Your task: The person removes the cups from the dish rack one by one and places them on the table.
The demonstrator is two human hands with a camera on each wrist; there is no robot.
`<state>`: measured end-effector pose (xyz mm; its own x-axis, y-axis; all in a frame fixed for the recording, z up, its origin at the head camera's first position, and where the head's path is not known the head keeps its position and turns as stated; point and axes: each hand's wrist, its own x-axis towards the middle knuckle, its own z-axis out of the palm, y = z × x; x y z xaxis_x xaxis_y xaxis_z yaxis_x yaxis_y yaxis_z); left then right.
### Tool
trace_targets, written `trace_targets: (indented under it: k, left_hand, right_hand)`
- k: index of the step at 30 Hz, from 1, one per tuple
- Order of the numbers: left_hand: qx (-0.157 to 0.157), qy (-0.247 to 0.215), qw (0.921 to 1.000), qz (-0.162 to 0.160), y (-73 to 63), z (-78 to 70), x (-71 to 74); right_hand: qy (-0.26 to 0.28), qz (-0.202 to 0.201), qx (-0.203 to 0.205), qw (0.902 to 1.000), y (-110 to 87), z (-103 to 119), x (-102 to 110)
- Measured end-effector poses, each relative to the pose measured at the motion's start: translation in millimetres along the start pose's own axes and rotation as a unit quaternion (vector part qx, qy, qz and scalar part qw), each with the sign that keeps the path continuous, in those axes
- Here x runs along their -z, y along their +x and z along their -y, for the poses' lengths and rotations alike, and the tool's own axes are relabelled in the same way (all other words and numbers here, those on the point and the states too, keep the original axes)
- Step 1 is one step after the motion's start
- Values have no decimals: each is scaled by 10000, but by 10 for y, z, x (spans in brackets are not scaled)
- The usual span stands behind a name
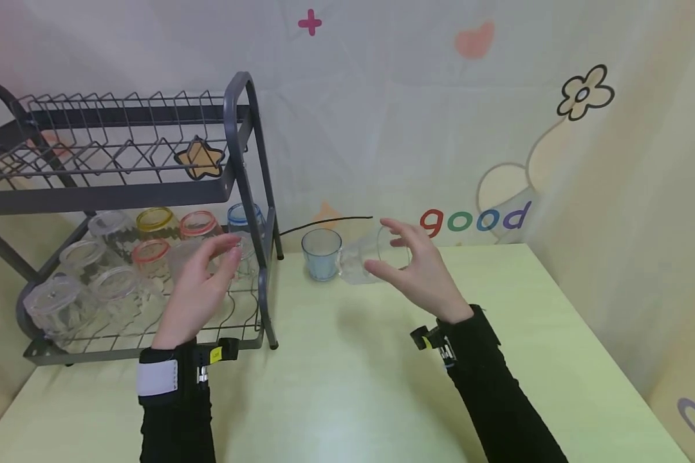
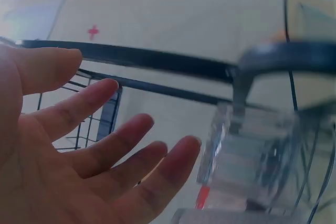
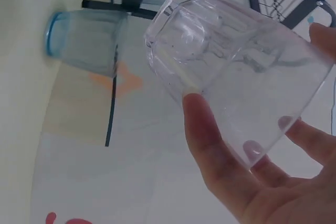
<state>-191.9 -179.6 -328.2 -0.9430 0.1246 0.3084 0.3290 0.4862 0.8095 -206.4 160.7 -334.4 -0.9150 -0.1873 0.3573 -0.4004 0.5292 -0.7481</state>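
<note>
In the head view, I have the right grip [image 1: 423, 273] holding a clear glass [image 1: 359, 260] on its side above the worktop [image 1: 324, 399], base pointing toward the rack [image 1: 101, 198]. Close by stands an upright blue glass [image 1: 322, 257]. The left grip [image 1: 197, 296] is at the front of the rack, thumb and fingers apart. Low in the rack I see what look like upturned glasses [image 1: 118, 283].

In the left wrist view, I find nothing between the left grip's spread thumb and fingers; a blurred glass [image 2: 241, 156] shows just beside the fingertips, and I cannot tell if they touch.

In the right wrist view, thumb and fingers are clamped round the clear glass near its mouth, and a gap separates it from the blue glass. I judge the step in hand to be handling this one glass in the air. The next move, as I read it, calls for a steady hold, a wrist turn to level the glass, and room left beside the blue one.
</note>
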Motion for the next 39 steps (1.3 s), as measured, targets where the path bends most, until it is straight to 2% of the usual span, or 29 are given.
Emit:
trace_targets:
  k: [5,10,13,19,25,29,34,39]
  left_hand:
    - [-44,1025,9947,-119,144,-1,2]
    - [-36,2064,9784,-84,317,6,-40]
    - [118,2390,9709,97,387,22,-60]
    - [462,2623,9626,496,438,27,-33]
    - [623,2877,9508,967,533,44,-7]
    - [591,3069,9429,1149,611,54,-33]
    - [450,3270,9348,1315,690,91,-66]
    - [608,3301,9331,1289,704,98,-73]
  right_hand:
    - [-872,434,286,9948,246,-153,21]
    - [-1381,963,83,9857,451,-295,45]
    - [-1704,1215,94,9778,543,-360,25]
    - [-2310,1696,322,9575,705,-357,-35]
    - [-2821,2203,559,9321,881,-330,-35]
    - [-3115,2328,426,9203,982,-319,-12]
    - [-3157,2420,137,9174,1099,-338,-44]
    - [-3033,2434,-129,9212,1203,-331,-135]
